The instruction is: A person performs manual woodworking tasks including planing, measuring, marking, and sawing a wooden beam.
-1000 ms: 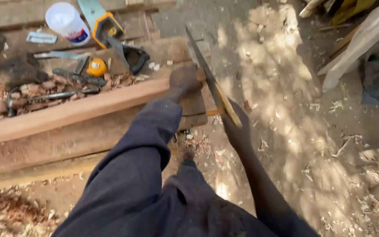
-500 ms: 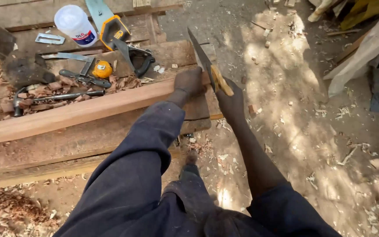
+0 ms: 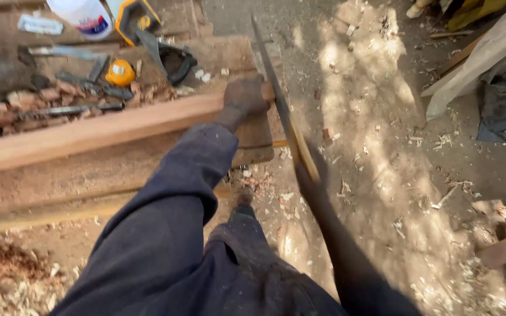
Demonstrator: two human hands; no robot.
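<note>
Here we look down on a long reddish wooden plank [image 3: 106, 126] lying across a low, dusty workbench [image 3: 118, 169], the biggest thing in our view. Its near end sits under our left hand [image 3: 245, 96], whose fingers [image 3: 252, 106] are curled down over the plank's end and press it flat. Right beside that hand a handsaw [image 3: 276, 96] stands on edge, its dark blade slanting away from us and touching the end of the plank. Our right hand [image 3: 310, 178] is wrapped around the saw's pale wooden handle; it lies in shadow, so we can only say the fingers are closed about the grip, not how each one sits. Between the arms our dark trouser leg [image 3: 253, 257] runs down to a foot on the sandy ground [image 3: 393, 152], strewn with chips.

Behind the plank the bench carries smaller things: a white plastic tub [image 3: 83, 14], a second saw with a yellow and black handle [image 3: 142, 23], a black-handled tool [image 3: 177, 58], a small yellow tape measure [image 3: 120, 73] and scattered wood offcuts [image 3: 48, 96]. At lower left, a heap of shavings [image 3: 7, 275].
</note>
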